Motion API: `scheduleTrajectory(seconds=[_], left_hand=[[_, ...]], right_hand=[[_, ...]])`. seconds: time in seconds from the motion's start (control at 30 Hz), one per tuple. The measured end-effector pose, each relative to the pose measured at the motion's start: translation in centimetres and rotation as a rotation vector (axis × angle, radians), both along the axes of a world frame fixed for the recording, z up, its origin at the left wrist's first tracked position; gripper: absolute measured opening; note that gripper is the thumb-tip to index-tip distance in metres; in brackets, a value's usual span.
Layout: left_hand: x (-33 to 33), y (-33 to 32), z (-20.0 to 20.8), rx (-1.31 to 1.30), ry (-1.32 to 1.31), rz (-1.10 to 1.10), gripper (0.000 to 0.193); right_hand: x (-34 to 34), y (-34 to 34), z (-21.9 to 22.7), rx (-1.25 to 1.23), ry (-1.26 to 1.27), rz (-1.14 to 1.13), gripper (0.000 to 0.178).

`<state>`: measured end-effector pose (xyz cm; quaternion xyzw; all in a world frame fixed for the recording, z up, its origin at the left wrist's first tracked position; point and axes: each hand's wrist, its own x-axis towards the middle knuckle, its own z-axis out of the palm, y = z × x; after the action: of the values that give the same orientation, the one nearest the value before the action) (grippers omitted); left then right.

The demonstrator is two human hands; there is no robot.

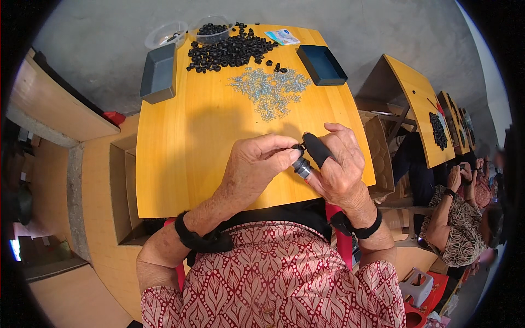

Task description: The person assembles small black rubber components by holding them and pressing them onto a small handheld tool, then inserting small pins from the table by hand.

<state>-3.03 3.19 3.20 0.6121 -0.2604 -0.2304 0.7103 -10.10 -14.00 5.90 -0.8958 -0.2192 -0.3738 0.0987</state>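
Above the near part of the yellow table, my left hand [257, 160] is closed, thumb and index finger pinching a small black part [299, 147]. My right hand [340, 167] meets it from the other side, also closed on the small black part. A black finger sleeve [316, 149] covers its index finger, and a dark wrap [302, 168] circles its thumb. Fingertips hide most of the part, so its exact shape cannot be made out. Beyond my hands lies a spread of small silvery metal pieces [270, 93], and behind that a heap of black ring-like parts [232, 52].
Dark trays stand at the table's [180, 186] left [158, 74] and right [322, 65] sides. Two clear plastic bowls and a small packet [283, 36] sit at the far edge. An open cardboard box [123, 191] is at the left. Other people work at tables on the right.
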Motion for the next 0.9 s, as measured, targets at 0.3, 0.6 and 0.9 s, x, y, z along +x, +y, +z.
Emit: scheduleTrajectory(seconds=[0.3, 0.6, 0.9], left_hand=[[0.3, 0.4, -0.3, -0.020, 0.206, -0.071, 0.022], [0.9, 0.8, -0.3, -0.030, 0.296, -0.149, 0.028], [1.0, 0.5, -0.7, -0.001, 0.310, -0.128, 0.030]], right_hand=[[0.4, -0.5, -1.3, 0.073, 0.066, 0.046, 0.026], [0.9, -0.2, -1.8, 0.181, 0.014, 0.078, 0.026], [1.6, 0.0, -2.0, 0.140, -0.037, 0.093, 0.025]])
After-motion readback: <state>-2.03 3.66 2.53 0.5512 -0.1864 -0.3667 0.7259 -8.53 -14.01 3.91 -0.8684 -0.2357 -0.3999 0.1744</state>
